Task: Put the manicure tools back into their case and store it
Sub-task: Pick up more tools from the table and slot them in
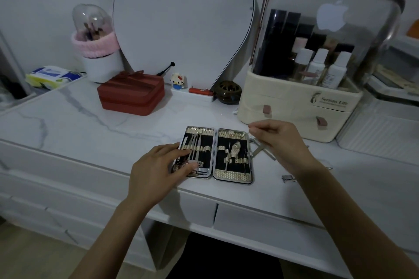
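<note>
Gold-trimmed and lined in black, the manicure case (216, 155) lies spread open flat near the front edge of the white marble-look dressing table (79, 120), both halves showing slim metal tools tucked under their elastic loops. The left hand (158, 165) rests at the case's 9 o'clock side, fingers straight and a little spread, their tips lying on the left half over the tools held there. The right hand (281, 140) hovers just off the case's 3 o'clock edge with its fingers curled inward; thumb and forefinger look pinched together, but whether anything thin sits between them cannot be told. Under that hand, loose metal tools (260, 148) lie on the tabletop touching or just beside the case, and a small metal clipper (289, 178) lies near its 4 o'clock corner. At 1 o'clock from the case stands a cream cosmetics organiser (294, 106) with a clear domed lid and bottles inside. At 11 o'clock sits a dark red zipped box (131, 95), with a lidded brush holder (97, 52) wearing a pink band beyond it, and at 12 o'clock a small cat figurine (178, 81) stands before the mirror (176, 18).
</note>
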